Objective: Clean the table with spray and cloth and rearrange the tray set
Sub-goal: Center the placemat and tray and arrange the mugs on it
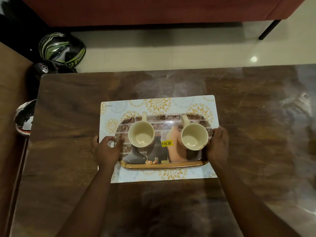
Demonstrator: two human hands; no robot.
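cream cups [141,134], floral placemat [159,104], brown table [68,100]

Two bare forearms, left hand [106,151], right hand [218,146], no sleeves.

A glossy dark wooden table [68,127]; directly on it lies a floral placemat [159,104], near its middle

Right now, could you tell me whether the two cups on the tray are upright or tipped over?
Upright: the left cup and right cup both show open mouths and bare insides.
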